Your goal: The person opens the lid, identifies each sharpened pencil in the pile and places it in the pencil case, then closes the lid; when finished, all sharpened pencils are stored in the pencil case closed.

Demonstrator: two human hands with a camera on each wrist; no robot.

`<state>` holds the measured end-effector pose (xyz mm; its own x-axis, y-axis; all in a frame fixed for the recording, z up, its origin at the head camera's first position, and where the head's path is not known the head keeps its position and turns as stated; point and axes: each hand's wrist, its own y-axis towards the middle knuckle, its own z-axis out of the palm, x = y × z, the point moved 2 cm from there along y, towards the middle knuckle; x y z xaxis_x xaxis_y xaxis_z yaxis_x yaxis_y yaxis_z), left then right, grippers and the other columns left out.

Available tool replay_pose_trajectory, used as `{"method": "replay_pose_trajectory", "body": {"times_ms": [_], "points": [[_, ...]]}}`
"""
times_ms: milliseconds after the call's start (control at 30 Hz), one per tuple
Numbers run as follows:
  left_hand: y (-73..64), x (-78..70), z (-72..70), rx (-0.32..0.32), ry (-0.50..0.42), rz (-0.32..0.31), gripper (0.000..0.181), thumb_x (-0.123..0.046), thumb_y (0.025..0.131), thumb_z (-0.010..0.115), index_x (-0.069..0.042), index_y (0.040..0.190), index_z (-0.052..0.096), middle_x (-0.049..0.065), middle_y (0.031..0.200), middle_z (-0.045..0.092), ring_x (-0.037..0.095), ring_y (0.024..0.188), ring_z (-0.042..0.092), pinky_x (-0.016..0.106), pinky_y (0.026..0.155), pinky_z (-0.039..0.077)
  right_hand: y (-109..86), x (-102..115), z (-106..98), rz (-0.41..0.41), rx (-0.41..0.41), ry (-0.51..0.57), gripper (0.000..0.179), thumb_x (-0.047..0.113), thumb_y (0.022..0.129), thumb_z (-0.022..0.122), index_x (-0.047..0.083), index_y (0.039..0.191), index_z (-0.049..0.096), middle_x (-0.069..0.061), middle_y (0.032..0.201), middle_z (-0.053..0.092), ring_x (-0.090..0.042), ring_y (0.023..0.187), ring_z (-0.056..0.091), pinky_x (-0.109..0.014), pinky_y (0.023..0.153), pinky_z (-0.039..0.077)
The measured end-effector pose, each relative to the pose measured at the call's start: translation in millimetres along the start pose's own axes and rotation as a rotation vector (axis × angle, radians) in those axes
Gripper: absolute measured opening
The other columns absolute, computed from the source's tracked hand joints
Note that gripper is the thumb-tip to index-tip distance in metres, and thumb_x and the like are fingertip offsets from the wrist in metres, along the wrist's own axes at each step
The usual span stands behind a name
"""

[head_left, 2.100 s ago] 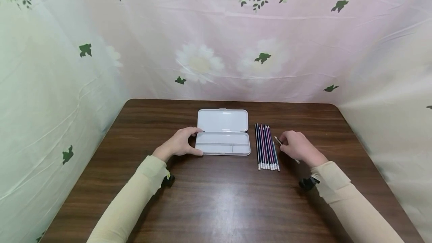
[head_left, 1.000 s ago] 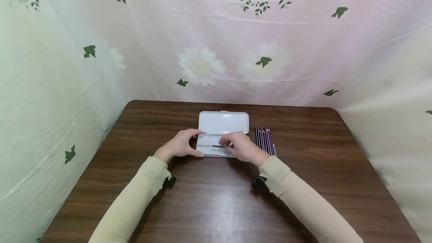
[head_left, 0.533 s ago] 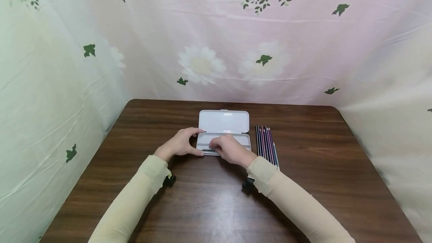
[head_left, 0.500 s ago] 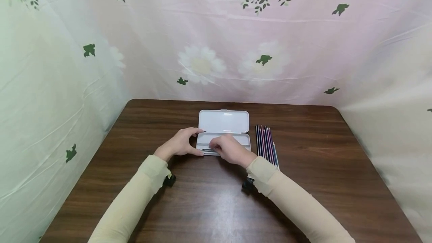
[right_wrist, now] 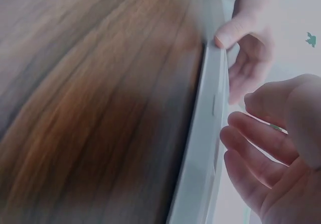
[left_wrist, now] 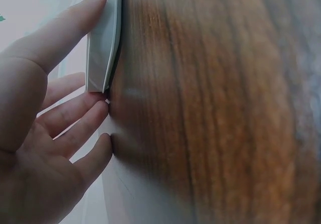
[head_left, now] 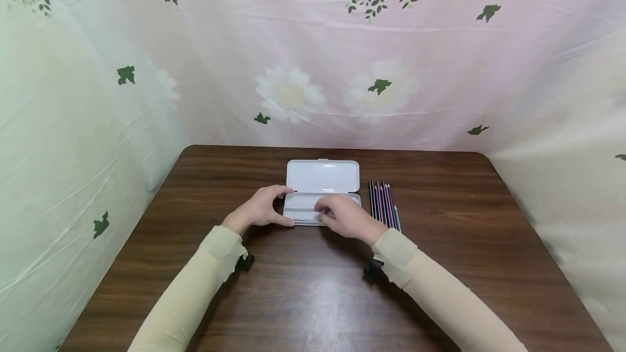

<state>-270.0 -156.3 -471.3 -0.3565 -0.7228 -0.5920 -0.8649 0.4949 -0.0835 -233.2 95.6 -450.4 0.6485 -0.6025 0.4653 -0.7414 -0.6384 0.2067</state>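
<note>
A white pencil case lies with its lid folded back on the wooden table. My left hand holds its left end, thumb at the front edge; in the left wrist view the thumb of the left hand presses the side wall. Over the right part of the tray hovers my right hand, hiding much of it. In the right wrist view the right hand has thumb and fingers apart, with nothing between them. A thin dark pencil lies along the tray's front wall, partly hidden.
Several dark and purple pencils lie side by side to the right of the case, their lower ends hidden by the right wrist. The table extends around the case. A patterned cloth hangs behind it.
My right hand brought a pencil from the table's right into the case's front compartment, let go of it and drew slightly right. The left hand stayed on the case.
</note>
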Motion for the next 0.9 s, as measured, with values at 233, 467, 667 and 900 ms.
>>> {"method": "replay_pose_trajectory", "body": {"times_ms": [233, 467, 667, 900], "points": [[-0.3, 3.5, -1.0, -0.002, 0.004, -0.011, 0.089, -0.041, 0.075, 0.097, -0.012, 0.149, 0.056, 0.008, 0.145, 0.059, 0.027, 0.129, 0.056, 0.046, 0.112, 0.046, -18.6, -15, -17, -0.021, -0.074, -0.022, 0.011, 0.005, 0.094, 0.075, 0.004, 0.105, 0.077, -0.005, 0.099, 0.077, -0.018, 0.089, 0.073, -0.035, 0.081, 0.061], [0.0, 2.3, -1.0, 0.000, -0.001, 0.001, 0.090, -0.042, 0.076, 0.096, -0.010, 0.150, 0.055, 0.009, 0.145, 0.059, 0.028, 0.128, 0.056, 0.047, 0.112, 0.046, -45.6, -41, -41, 0.035, -0.140, -0.038, 0.015, 0.006, 0.092, 0.075, 0.002, 0.106, 0.077, -0.006, 0.097, 0.075, -0.019, 0.086, 0.071, -0.037, 0.077, 0.059], [-0.8, 0.7, -1.5, 0.000, 0.000, -0.007, 0.091, -0.041, 0.076, 0.096, -0.010, 0.150, 0.055, 0.009, 0.145, 0.059, 0.027, 0.129, 0.056, 0.046, 0.112, 0.046, -70.3, -62, -60, 0.111, -0.185, -0.057, 0.015, 0.006, 0.092, 0.077, 0.003, 0.107, 0.077, -0.002, 0.092, 0.073, -0.017, 0.084, 0.067, -0.039, 0.075, 0.057], [0.2, 1.8, 1.2, 0.009, -0.007, -0.013, 0.090, -0.041, 0.077, 0.096, -0.010, 0.151, 0.054, 0.009, 0.146, 0.058, 0.028, 0.130, 0.055, 0.046, 0.113, 0.045, -98.2, -83, -72, 0.250, -0.139, -0.069, 0.020, 0.009, 0.092, 0.077, 0.002, 0.111, 0.074, -0.005, 0.093, 0.071, -0.021, 0.085, 0.067, -0.043, 0.076, 0.057]]}}
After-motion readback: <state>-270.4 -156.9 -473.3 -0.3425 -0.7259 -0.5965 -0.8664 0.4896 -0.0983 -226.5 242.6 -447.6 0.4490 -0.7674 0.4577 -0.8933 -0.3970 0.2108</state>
